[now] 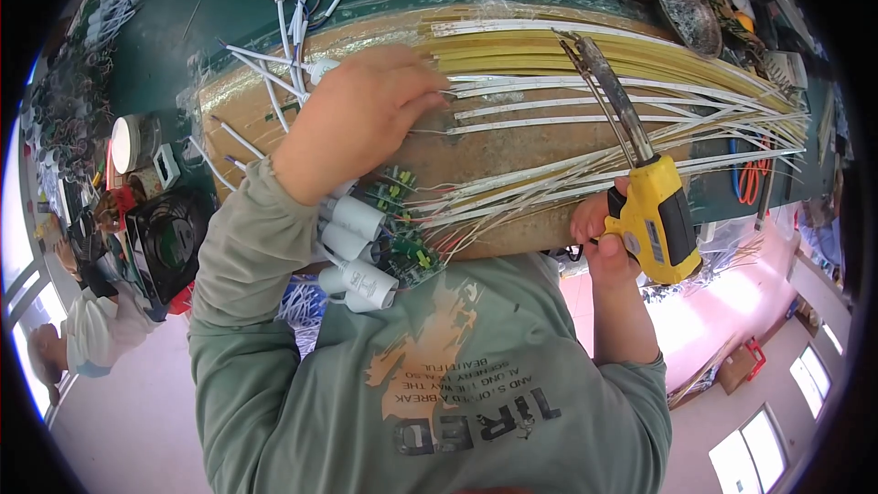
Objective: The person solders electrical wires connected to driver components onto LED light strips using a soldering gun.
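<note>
A round white tub (123,144) stands at the left of the green counter (210,0); its contents cannot be determined. White housings (358,217) lie grouped near the operator's body, beside green circuit boards (416,258). A metal ladle (692,20) lies at the upper right.

A black fan (172,242) stands at the left edge. White cables (242,142) spread to the left of the left hand (366,117). Orange-handled scissors (752,183) lie at the right, near the strip ends. The soldering gun (651,220) extends over the strips and partly covers them.

The white strips (530,84) are long, thin and slightly curved, and lie across a brown board (521,154). Yellow strips (512,62) form a dense bundle along the far side.

Left hand: fingers curled, fingertips at the strip ends; whether it grips one cannot be determined. Right hand (604,240): closed around the yellow-and-black gun, tip directed away from the operator.
</note>
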Motion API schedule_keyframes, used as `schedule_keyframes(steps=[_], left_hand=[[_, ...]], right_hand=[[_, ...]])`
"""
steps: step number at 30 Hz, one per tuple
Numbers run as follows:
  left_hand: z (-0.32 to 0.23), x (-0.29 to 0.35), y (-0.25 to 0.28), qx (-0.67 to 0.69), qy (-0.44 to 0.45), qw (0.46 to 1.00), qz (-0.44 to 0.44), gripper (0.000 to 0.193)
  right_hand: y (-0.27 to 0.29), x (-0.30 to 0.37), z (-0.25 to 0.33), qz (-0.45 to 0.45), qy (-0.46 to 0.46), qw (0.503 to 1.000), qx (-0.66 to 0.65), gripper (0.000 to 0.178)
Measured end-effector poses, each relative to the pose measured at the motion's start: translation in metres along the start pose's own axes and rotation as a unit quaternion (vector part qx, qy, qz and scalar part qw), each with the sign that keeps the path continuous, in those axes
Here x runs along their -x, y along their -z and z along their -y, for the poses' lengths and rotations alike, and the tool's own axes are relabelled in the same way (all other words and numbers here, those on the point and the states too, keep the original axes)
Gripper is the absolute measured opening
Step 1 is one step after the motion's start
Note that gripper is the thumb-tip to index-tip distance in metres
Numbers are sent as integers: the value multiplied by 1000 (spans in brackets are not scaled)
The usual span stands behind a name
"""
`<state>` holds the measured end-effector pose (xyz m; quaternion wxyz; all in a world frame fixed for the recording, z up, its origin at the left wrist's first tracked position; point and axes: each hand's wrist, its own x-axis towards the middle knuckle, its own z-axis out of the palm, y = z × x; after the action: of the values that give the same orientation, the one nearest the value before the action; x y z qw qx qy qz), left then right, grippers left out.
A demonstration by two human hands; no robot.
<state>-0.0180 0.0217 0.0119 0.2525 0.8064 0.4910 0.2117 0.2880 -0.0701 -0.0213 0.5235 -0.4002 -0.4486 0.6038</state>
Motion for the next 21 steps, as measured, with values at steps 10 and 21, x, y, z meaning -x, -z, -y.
schedule_keyframes(steps=[10, 21], left_hand=[[-1, 3, -5, -9, -28, 999, -14, 12], [-2, 9, -11, -72, -76, 994, 10, 14]], right_hand=[[8, 15, 2, 43, -44, 996, 62, 76], [4, 27, 14, 135, -42, 954, 264, 31]])
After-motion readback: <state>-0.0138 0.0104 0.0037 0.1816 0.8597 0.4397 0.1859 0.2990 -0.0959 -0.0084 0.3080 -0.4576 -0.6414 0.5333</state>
